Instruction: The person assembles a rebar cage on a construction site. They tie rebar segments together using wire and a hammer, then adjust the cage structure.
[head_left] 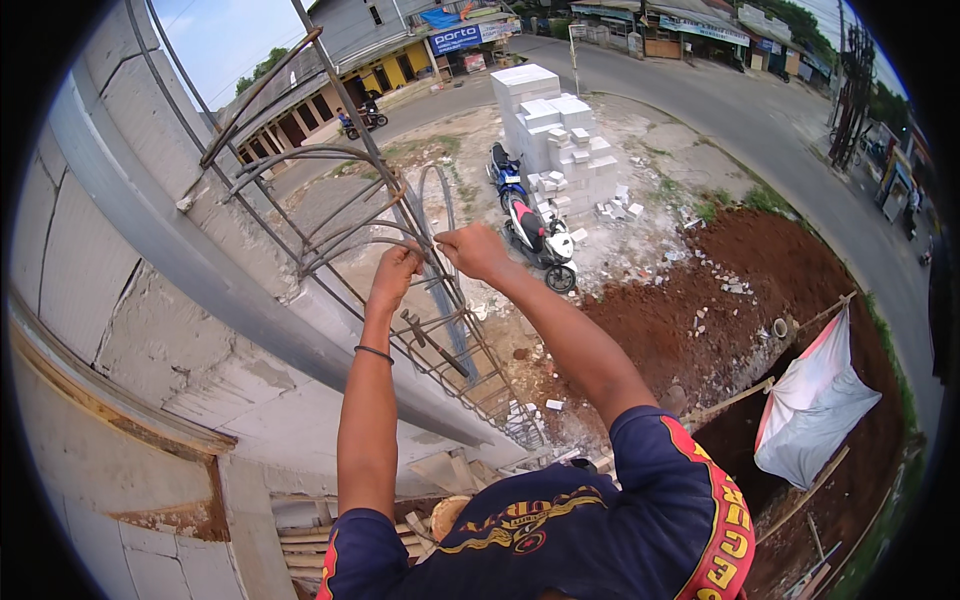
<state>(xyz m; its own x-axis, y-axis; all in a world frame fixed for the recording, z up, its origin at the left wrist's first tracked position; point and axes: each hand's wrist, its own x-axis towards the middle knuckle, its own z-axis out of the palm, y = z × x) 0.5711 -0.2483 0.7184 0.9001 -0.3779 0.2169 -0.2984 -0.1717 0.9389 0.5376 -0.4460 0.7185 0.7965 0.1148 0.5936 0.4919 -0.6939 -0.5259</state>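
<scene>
Both arms reach forward to a cage of steel reinforcing bars (345,235) with bent stirrups, standing beside a block wall. My left hand (396,272) is closed in a pinch at the end of a curved stirrup (350,246). Just right of it, my right hand (472,250) is closed too, thumb and forefinger together by the upright bars. Whatever lies between the fingers of either hand is too small or hidden to make out. Below the hands, a dark hand tool (432,340) with a long handle rests slanting among the lower stirrups.
A grey pipe-like strip (190,245) runs along the block wall (150,330) on my left. Far below are a stack of white blocks (545,115), parked motorbikes (540,235), reddish soil (660,320) and a hung sheet (815,400). Wooden boards (300,550) lie beneath me.
</scene>
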